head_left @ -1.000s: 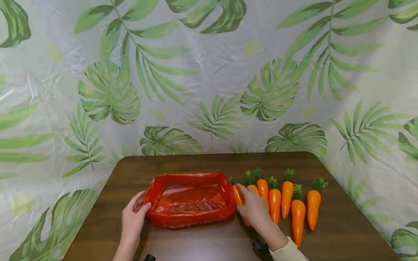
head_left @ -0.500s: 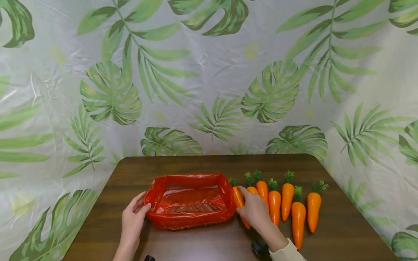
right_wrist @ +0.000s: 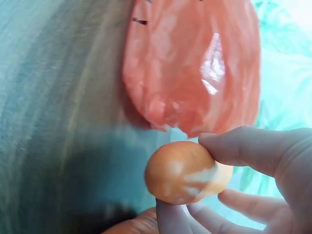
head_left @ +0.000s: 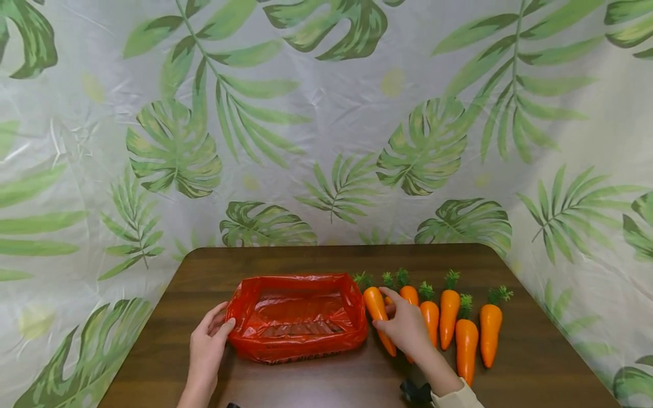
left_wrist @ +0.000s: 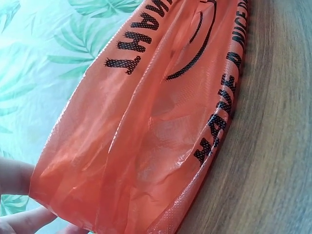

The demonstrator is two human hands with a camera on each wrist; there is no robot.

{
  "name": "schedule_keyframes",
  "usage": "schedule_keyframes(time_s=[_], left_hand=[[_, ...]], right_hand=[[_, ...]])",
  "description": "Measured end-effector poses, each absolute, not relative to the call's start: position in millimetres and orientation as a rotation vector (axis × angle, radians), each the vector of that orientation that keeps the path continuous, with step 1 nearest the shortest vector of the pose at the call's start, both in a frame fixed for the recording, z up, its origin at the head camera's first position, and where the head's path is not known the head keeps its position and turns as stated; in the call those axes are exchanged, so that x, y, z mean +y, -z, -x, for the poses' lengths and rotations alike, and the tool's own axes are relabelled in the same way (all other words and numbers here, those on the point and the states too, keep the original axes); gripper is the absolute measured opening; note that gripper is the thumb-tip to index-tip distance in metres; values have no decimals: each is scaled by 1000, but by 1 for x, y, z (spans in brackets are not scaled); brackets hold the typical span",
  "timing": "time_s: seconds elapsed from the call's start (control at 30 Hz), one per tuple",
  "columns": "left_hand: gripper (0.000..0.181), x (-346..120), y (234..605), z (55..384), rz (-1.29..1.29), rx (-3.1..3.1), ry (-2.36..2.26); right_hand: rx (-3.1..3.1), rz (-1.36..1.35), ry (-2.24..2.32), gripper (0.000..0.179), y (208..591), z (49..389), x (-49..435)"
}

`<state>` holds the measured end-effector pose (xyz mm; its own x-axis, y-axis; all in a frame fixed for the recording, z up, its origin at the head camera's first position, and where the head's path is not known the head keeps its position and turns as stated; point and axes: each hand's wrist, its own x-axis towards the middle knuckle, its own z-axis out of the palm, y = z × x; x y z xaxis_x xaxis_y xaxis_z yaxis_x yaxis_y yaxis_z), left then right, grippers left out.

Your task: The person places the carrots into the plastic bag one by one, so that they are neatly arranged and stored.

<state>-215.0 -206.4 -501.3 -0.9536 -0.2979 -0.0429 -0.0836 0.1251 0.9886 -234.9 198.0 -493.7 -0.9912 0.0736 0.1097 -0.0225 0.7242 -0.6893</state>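
Observation:
A red plastic bag (head_left: 301,343) with black lettering stands on the table, its mouth spread wide toward me. My left hand (head_left: 206,345) pinches the bag's left rim, thumb on the near side and fingers behind. In the left wrist view, fingers (left_wrist: 17,178) show at the edge of the film. Just right of the bag, my right hand (head_left: 408,328) holds an orange toy carrot (head_left: 376,306) with a green top between thumb and fingers. Seen from the right wrist, the carrot (right_wrist: 180,170) points its rounded end at the camera, with fingertips against its sides.
Several more carrots (head_left: 466,345) lie to the right, leafy tops toward the far edge; the right hand partly covers some. The brown wooden table (head_left: 204,269) has rounded far corners. Behind it hangs a leaf-patterned curtain (head_left: 331,130).
My right hand has shifted slightly to the right, and the carrot has come a little away from the bag, showing more of itself. The left hand keeps its place on the bag.

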Motion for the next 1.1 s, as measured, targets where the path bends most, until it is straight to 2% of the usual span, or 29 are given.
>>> schedule_keyframes(time_s=[1.1], left_hand=[[33,-204,503,211,-406,-2242,1758]], right_hand=[[-2655,-26,-1499,73,444,234,189]])
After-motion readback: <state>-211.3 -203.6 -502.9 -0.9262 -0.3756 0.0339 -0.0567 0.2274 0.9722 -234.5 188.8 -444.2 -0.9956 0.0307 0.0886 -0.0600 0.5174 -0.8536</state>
